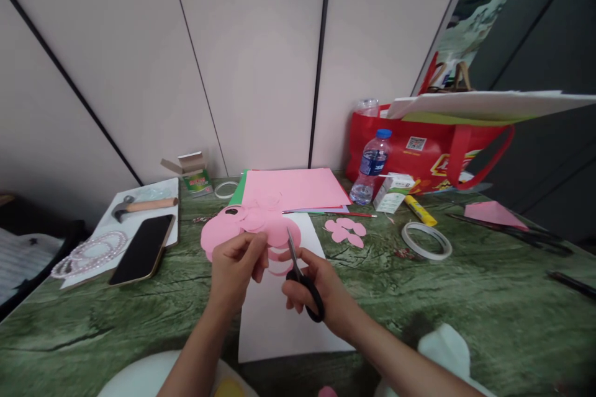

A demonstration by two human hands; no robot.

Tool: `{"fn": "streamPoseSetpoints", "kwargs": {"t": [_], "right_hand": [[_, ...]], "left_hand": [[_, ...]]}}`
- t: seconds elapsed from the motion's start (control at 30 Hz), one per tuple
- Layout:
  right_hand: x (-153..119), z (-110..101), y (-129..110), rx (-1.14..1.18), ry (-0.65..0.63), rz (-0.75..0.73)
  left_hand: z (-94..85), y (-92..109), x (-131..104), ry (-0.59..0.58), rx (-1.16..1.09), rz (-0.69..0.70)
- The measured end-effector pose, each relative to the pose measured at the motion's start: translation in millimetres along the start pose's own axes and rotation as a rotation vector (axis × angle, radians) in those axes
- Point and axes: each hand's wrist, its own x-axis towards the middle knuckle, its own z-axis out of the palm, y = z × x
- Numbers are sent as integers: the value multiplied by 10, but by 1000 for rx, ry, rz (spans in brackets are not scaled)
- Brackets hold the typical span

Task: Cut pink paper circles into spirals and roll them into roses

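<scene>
My left hand (239,260) pinches the near edge of a pink paper cutout (218,232) made of rounded shapes, above a white sheet (284,329). In my right hand (321,288) are black-handled scissors (294,257), fingers through the loops. Their blades point up and away, close to the cutout's right side. Whether the blades touch the paper is hard to tell. Curved pink strips hang just beyond the scissors. Loose pink petals (345,231) lie on the green table to the right of the sheet.
Pink sheets (295,188) lie at the back. On the left are a phone (143,249), a hammer (146,205) and beads (93,254). A bottle (371,167), carton (393,192), glue (420,211), tape roll (427,240) and red bag (428,161) stand or lie right.
</scene>
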Motion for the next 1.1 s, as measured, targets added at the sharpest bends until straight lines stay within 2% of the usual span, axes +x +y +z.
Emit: {"fn": "streamPoseSetpoints", "kwargs": {"t": [0.23,0.3,0.93,1.1], "right_hand": [[4,-3,-15,37,25,-24],[5,-4,-22,33,14,-20],[4,-3,29,5,-55,-20],[10,2,26,55,-64,-52]], "left_hand": [[31,28,-18,-194,86,-46],[44,34,-21,-215,101,-60],[32,4,-23,-141,79,-27],[24,11,-28,-180,145,-23]]}}
